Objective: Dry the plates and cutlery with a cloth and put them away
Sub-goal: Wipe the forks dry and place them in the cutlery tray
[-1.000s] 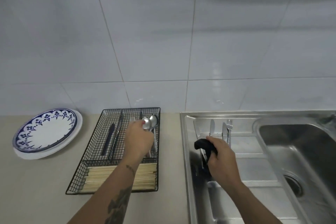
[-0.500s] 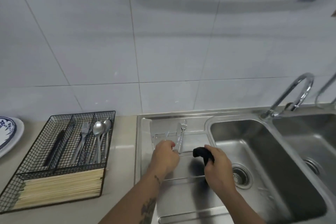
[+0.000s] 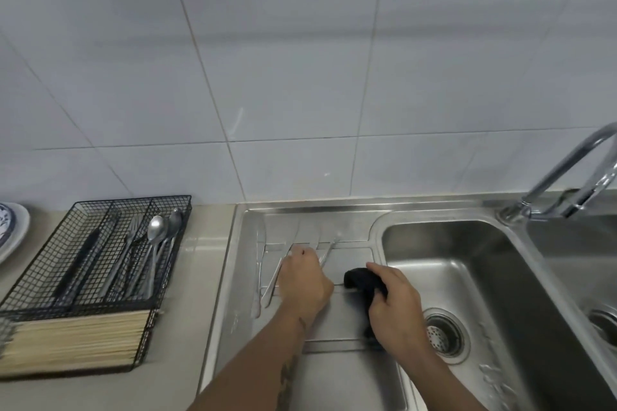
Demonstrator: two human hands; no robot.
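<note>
Left hand (image 3: 302,280) now farther onto drainboard cutlery (image 3: 271,284).

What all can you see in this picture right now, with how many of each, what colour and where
Wire cutlery tray: one, black, on the counter left of the sink.
Spoons: two, silver, in the tray's right slot.
Forks: silver, count unclear, in the slot beside the spoons.
Dark-handled utensil: one, black, in the tray's left slot.
Chopsticks: a bundle, pale wood, across the tray's front compartment.
Plate: blue-patterned on white, at the left edge, mostly cut off.
Loose cutlery: several pieces, silver, blurred, on the drainboard.
Sink: steel, two basins at right.
Faucet: one, chrome, behind the basins.
Cloth: one, black, in the right hand.
Left hand: on the loose cutlery.
Right hand: grips the cloth.
</note>
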